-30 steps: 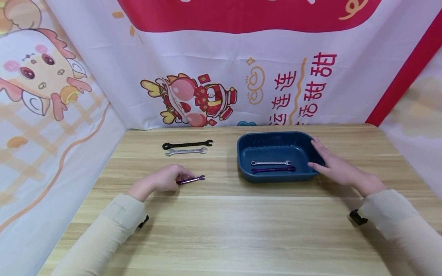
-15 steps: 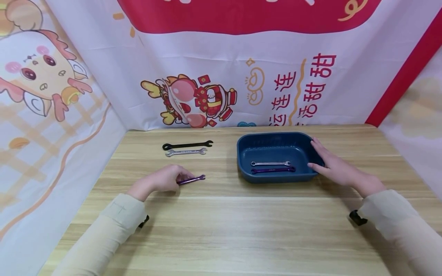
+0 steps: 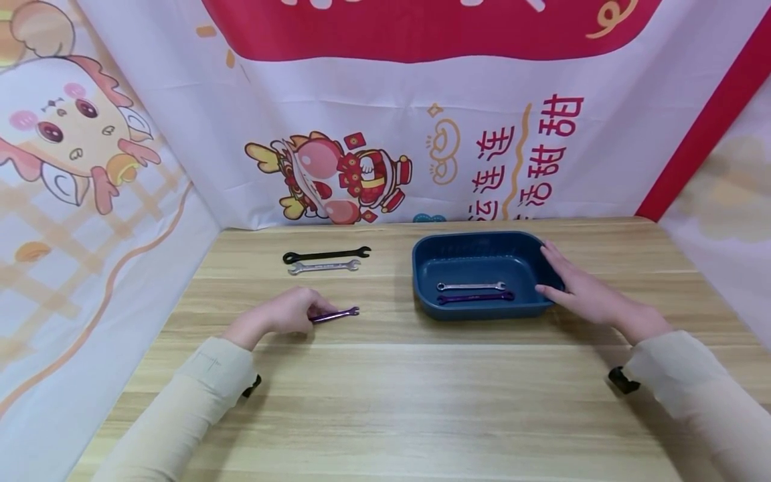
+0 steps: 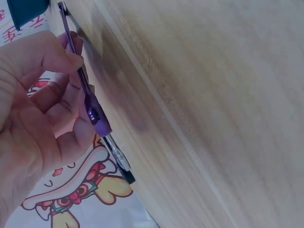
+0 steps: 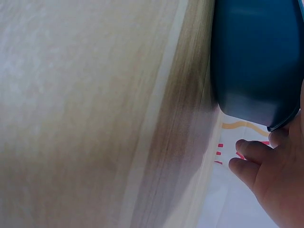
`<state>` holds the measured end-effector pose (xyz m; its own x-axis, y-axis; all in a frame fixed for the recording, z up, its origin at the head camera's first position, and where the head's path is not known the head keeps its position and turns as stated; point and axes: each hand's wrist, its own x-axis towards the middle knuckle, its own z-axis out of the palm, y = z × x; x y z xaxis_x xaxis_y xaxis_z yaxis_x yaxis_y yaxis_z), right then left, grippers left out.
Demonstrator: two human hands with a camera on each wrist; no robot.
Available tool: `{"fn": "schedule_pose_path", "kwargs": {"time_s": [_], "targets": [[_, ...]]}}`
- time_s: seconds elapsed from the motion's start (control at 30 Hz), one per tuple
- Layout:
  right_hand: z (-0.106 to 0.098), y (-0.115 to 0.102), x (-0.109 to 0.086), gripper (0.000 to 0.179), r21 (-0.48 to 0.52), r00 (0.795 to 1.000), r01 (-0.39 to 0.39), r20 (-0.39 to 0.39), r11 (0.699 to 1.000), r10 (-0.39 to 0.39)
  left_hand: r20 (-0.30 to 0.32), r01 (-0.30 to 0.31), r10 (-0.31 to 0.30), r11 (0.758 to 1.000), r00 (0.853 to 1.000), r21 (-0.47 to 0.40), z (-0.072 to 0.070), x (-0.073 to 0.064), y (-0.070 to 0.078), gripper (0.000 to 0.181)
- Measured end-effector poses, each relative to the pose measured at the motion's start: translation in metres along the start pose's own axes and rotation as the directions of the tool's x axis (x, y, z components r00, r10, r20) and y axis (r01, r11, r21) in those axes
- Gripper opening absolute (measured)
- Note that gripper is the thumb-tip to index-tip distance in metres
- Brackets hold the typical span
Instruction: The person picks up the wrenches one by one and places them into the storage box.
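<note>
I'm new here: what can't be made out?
Head: one end of the held purple wrench, covered by the left hand.
Head: lettering on the silver wrench on the table, too small.
Left wrist: most of the blue bin, cut off by the picture's edge.
Right wrist: both wrenches inside the bin, hidden by its wall.

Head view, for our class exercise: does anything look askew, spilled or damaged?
Yes: on the white fabric backdrop, the red cartoon figure lies sideways, so the backdrop may be hung turned. Nothing on the pale wood-grain table, including the dark-blue rectangular bin, looks spilled or damaged.
</note>
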<state>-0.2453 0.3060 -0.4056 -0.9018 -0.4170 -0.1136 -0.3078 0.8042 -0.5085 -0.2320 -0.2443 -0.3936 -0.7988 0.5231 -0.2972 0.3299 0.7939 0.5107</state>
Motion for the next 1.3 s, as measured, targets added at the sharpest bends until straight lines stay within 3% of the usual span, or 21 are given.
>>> {"fn": "schedule_pose_path", "kwargs": {"time_s": [0.3,0.67,0.87,1.3], "targets": [[-0.001,-0.001,0.002,0.093,0.005,1.0,-0.003,-0.001,1.0,0.003,-0.008,-0.018,0.018,1.0,1.0,0.0,-0.006,0.007,0.004,0.061],[0.0,-0.001,0.002,0.092,0.001,1.0,-0.001,-0.002,1.0,0.001,-0.035,0.016,-0.017,1.0,0.999,-0.012,-0.007,0.01,0.006,0.059],[0.001,0.0,0.002,0.092,-0.006,1.0,0.006,-0.008,1.0,-0.006,-0.046,-0.024,0.023,1.0,0.999,-0.021,-0.009,0.014,0.004,0.059],[0.001,0.001,0.001,0.092,0.008,1.0,0.013,-0.012,1.0,-0.013,-0.05,-0.06,0.062,0.997,0.997,0.041,-0.023,0.03,0.026,0.056]]}}
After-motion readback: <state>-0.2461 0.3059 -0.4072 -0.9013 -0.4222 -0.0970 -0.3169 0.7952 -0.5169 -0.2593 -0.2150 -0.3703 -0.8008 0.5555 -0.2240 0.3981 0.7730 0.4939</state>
